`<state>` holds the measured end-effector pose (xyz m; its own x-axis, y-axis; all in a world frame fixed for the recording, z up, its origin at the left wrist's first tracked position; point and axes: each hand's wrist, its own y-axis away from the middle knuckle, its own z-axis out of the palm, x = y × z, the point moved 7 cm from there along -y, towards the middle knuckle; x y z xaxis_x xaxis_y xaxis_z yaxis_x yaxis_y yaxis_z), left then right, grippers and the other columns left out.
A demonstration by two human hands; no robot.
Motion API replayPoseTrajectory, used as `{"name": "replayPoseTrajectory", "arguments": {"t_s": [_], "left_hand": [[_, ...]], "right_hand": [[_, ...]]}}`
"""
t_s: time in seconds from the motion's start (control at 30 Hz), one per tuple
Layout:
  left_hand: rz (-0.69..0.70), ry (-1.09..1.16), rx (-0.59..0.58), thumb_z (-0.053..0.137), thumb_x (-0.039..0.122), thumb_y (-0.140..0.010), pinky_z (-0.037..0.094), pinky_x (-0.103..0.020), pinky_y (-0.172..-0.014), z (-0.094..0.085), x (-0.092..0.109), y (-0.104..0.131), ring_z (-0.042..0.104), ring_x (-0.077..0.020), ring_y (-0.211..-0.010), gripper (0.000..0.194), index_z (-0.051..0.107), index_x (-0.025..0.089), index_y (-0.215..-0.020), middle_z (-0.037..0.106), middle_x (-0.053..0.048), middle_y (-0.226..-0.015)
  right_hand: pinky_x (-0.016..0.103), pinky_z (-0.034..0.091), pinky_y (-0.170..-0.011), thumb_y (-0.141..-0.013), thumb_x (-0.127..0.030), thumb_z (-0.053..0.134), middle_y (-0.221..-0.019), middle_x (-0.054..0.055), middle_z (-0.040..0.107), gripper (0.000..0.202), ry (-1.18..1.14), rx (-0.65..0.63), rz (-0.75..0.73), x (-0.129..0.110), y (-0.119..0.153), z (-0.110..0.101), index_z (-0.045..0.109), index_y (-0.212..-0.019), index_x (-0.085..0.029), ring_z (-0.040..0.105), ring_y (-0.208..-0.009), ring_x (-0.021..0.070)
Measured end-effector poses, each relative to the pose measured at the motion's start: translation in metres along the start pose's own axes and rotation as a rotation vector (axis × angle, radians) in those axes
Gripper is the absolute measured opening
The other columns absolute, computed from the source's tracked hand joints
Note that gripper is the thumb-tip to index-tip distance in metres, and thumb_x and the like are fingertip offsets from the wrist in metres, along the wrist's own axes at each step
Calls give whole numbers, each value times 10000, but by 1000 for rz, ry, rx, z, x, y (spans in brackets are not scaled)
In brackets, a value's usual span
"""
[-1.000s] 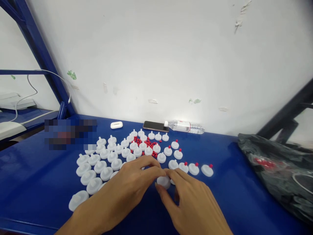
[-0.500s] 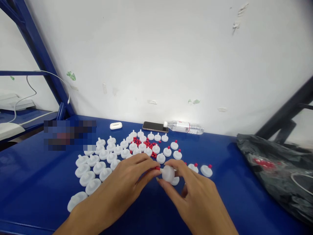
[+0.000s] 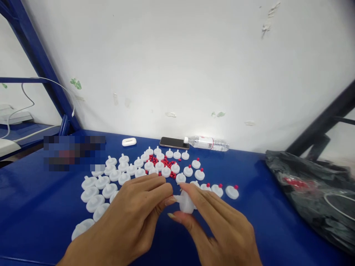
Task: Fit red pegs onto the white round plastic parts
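Note:
My right hand (image 3: pixel 219 229) pinches a white round plastic disc with a stem (image 3: pixel 185 202) between thumb and fingers, just above the blue table (image 3: pixel 33 207). My left hand (image 3: pixel 133 218) has its fingertips closed against the disc's stem from the left; whether it holds a red cap there is hidden. Many white discs (image 3: pixel 102 181) lie spread to the left and behind my hands. A small heap of red caps (image 3: pixel 165 162) sits among them. Several discs with red caps fitted (image 3: pixel 232 191) line up to the right.
A phone (image 3: pixel 172 142), a lying water bottle (image 3: pixel 206 143) and a small white case (image 3: pixel 129 141) rest by the white wall. A black plastic bag (image 3: pixel 313 192) fills the right side. Blue shelf struts and white cables stand at the left.
My right hand lifted one white disc off the table and turned it sideways. My left fingers brought a red cap to its stem and now press against it.

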<state>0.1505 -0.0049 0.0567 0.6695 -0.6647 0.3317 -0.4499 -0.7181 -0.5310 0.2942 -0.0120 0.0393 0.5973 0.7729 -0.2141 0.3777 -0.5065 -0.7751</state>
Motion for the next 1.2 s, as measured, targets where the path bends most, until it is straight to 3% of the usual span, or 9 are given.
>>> {"name": "replayPoseTrajectory", "arguments": {"t_s": [0.27, 0.43, 0.5, 0.6, 0.73, 0.87, 1.0, 1.1, 1.2], "left_hand": [[36, -13, 86, 409, 45, -938, 491, -274, -782, -10, 3, 3, 609, -140, -772, 248, 548, 227, -844, 647, 3, -817], [-64, 40, -19, 381, 81, -981, 454, -261, -803, -1, -5, 3, 573, -120, -759, 254, 555, 231, -874, 584, 35, -781], [-118, 36, -71, 360, 142, -1016, 440, -276, -720, 6, -10, 2, 556, -128, -727, 270, 547, 224, -839, 588, 27, -791], [-139, -60, -159, 324, 221, -1046, 418, -328, -674, 20, -14, 2, 560, -176, -726, 317, 562, 228, -837, 618, 8, -806], [-73, -260, -278, 297, 194, -1043, 415, -385, -669, 43, -17, 5, 567, -236, -721, 357, 569, 229, -815, 638, -9, -773], [-36, -330, -315, 270, 212, -1058, 439, -405, -666, 52, -20, 6, 599, -259, -757, 387, 596, 226, -850, 648, -19, -804], [-135, -284, -321, 261, 281, -1070, 468, -429, -704, 48, -27, 8, 618, -273, -828, 398, 616, 235, -896, 651, -23, -841], [-206, -235, -308, 280, 322, -1072, 475, -441, -758, 45, -32, 9, 632, -263, -868, 376, 628, 246, -949, 658, -19, -875], [-233, -205, -301, 292, 331, -1073, 475, -419, -774, 43, -34, 10, 643, -236, -862, 373, 639, 252, -961, 667, -15, -895]], "right_hand": [[234, 577, -910, -972, -260, 660, -1057, 66, 788, 286, -68, 131, -113, -11, -13, -5, 618, -1219, -124, 749, -923, 159], [248, 577, -869, -988, -274, 633, -1036, 84, 787, 275, -13, 135, -130, -12, -13, -2, 617, -1199, -99, 750, -905, 173], [270, 582, -833, -989, -321, 631, -1065, 79, 780, 323, -10, 67, -98, -6, -8, 4, 602, -1233, -112, 749, -908, 182], [296, 578, -732, -953, -407, 672, -986, -5, 779, 290, -39, -186, 46, 8, 1, 26, 640, -1169, -216, 747, -835, 187], [319, 548, -678, -871, -331, 765, -864, -37, 734, 148, -16, -446, 213, 18, 15, 48, 683, -975, -264, 723, -782, 211], [339, 541, -677, -837, -266, 779, -958, -25, 701, 174, 20, -539, 393, 28, 21, 57, 701, -988, -303, 714, -836, 232], [373, 556, -756, -841, -183, 759, -1038, -6, 709, 236, 16, -641, 563, 41, 24, 63, 720, -1048, -292, 721, -895, 241], [407, 550, -872, -876, -165, 723, -1131, 9, 725, 301, 45, -617, 608, 52, 20, 59, 705, -1154, -279, 720, -987, 252], [423, 572, -814, -912, -213, 689, -1163, 20, 728, 345, 186, -578, 675, 68, 22, 48, 666, -1249, -280, 737, -923, 263]]}}
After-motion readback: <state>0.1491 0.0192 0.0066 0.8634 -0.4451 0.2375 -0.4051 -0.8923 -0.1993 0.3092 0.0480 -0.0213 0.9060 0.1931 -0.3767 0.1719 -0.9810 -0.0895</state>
